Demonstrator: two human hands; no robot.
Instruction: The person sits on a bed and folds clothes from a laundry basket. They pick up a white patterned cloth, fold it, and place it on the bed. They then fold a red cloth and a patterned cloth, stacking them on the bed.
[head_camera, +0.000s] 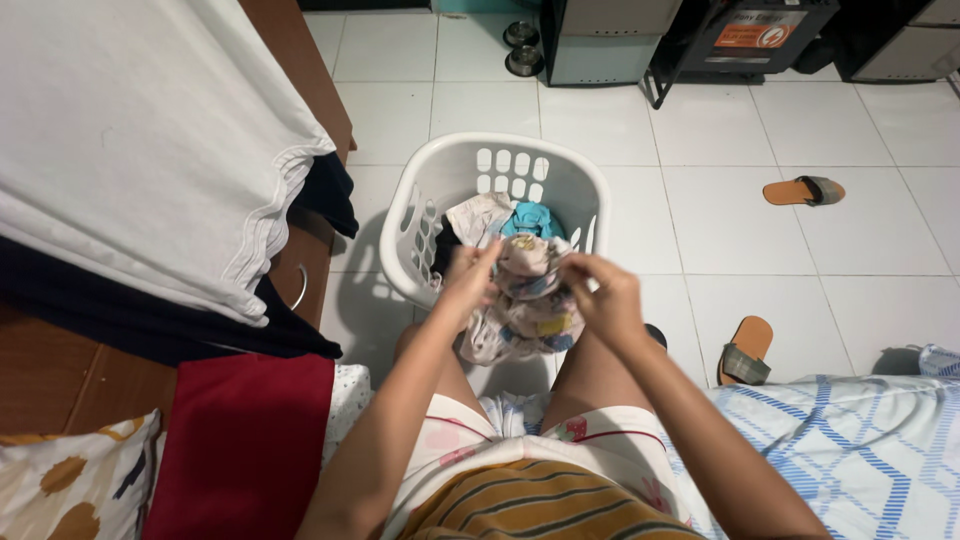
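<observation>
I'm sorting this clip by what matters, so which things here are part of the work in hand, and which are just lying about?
In hand:
- left hand and right hand, both gripping the patterned garment
- white laundry basket with clothes in it

Lying about:
- two sandals, apart on the tiled floor
- red cloth
- white cloth on the wooden cabinet
- metal bowls

- Your garment is pale with a multicoloured print.
- The basket is white; a teal piece lies inside.
- At near left you have a red cloth and a white sheet.
- The bedsheet at near right is white with blue checks.
- Your sandals are orange-brown with grey straps.
</observation>
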